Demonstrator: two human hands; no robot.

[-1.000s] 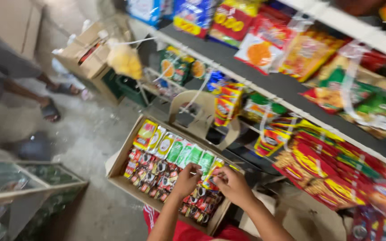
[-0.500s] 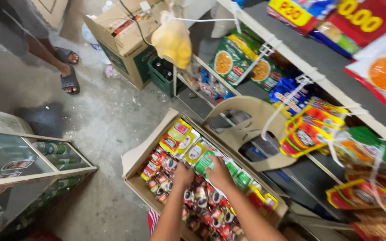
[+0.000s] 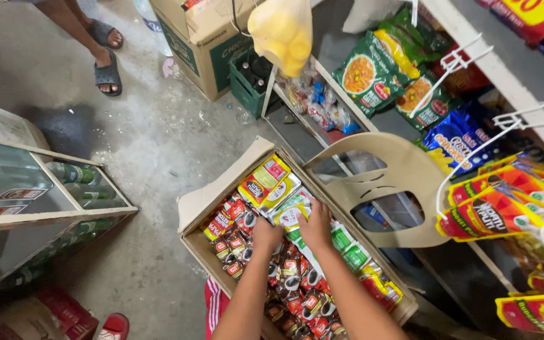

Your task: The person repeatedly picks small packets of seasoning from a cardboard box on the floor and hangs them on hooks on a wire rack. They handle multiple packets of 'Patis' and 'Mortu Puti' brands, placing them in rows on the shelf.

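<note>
Hands (image 3: 267, 234) (image 3: 316, 223) on glossy sachets (image 3: 288, 217), finger grip unclear, cardboard box (image 3: 199, 204)

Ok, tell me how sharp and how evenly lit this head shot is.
Head view: mostly sharp, packets in the cardboard box readable as shapes; the left hand and right hand are crisp. Light is soft and even, with a dark patch on the concrete floor. The hanging yellow bag looks slightly washed out. Wide-angle lens bends the shelf edge.
</note>
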